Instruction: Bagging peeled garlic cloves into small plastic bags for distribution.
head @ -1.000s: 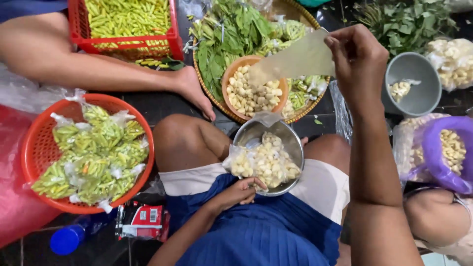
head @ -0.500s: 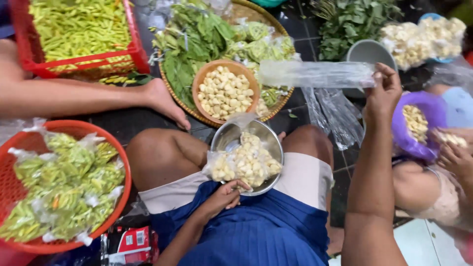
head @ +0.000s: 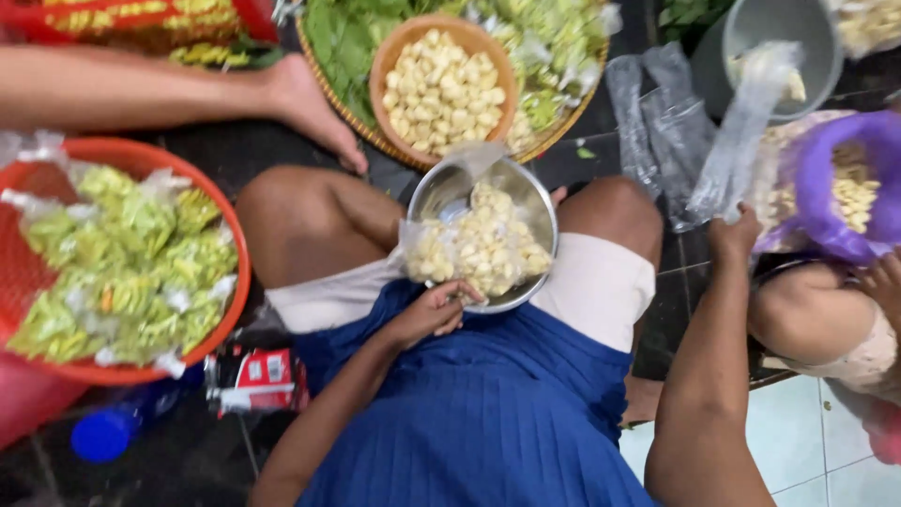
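Note:
A steel bowl (head: 531,192) of pale peeled pieces rests in my lap between my knees. My left hand (head: 430,315) grips the near rim of it, touching a small clear bag (head: 434,252) stuffed with the same pieces. My right hand (head: 736,235) is out to the right, pinching the bottom of an empty clear plastic bag (head: 741,141) that stands up from the fingers. More loose clear bags (head: 648,113) lie on the dark floor just left of that hand.
Ahead sit an orange bowl (head: 441,80) of pale pieces on a woven tray (head: 349,103) of greens and a grey bucket (head: 779,28). A red basket (head: 235,235) of bagged greens is left. Another person's leg (head: 141,89) and a purple bag (head: 845,160) flank me.
My right hand has come down from over the tray to the right side, still holding the clear bag. The left hand stays at the steel bowl.

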